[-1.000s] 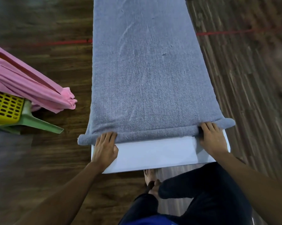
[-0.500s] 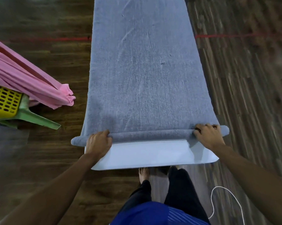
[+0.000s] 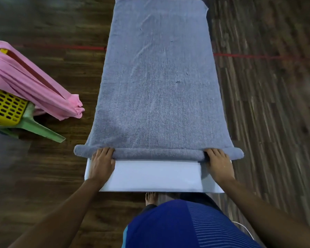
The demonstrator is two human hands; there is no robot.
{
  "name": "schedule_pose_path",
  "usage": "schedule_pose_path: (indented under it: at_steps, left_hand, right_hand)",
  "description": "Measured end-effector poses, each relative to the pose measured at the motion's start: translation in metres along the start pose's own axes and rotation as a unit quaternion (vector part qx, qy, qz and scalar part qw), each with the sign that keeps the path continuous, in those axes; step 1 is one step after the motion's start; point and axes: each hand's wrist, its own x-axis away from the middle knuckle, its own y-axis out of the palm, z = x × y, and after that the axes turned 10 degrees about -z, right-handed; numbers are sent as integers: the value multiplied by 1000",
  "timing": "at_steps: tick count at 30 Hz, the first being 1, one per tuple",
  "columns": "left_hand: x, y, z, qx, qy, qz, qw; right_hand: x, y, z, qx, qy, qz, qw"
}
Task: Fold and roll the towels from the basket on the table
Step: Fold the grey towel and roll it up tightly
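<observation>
On the white table (image 3: 156, 176), grey terry towel (image 3: 157, 86) laid flat lengthwise, covering nearly the whole top and reaching the far end; nap brushed in pale streaks. Near edge turned into a narrow roll (image 3: 157, 154) spanning the full width, both ends overhanging the table sides. Left hand (image 3: 101, 162) near the roll's left end, fingers extended and lightly curled over it, palm on bare tabletop. Right hand (image 3: 219, 163) near the right end, fingers likewise spread against the roll, pressing rather than clenching. At left, pink towel (image 3: 31, 85) draped over a yellow perforated basket (image 3: 6, 106), well apart from the table.
</observation>
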Motion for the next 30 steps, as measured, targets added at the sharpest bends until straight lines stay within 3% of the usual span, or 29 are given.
schedule_pose_path:
  at_steps: [3,7,9,13,20,24,28,30]
  left_hand:
    - [-8,-14,3,-13,-10,3,1000]
    - [-20,-22,1,-32,-13,-51,998]
    - [-26,-22,-4,-20,-10,-49,999]
    - [-28,-20,-11,-39,21,47,998]
    - [-12,-11,-14,-78,54,-35,995]
    - [-16,-18,-12,-62,50,-26,997]
    - [-25,-29,-9,-40,37,-68,996]
    - [-28,-28,-15,-17,31,-75,997]
  right_hand:
    - [-12,-13,-8,-3,10,-9,1000]
    - [-21,-20,-6,32,50,-85,995]
    - [-22,-18,-4,34,50,-36,998]
    - [-19,-7,-5,-1,-9,82,997]
    - [-12,11,-15,6,-6,18,1000]
    - [-19,-4,-15,12,24,19,999]
    - [-26,-22,-19,36,73,-84,993]
    - [-26,-22,-15,37,87,-81,992]
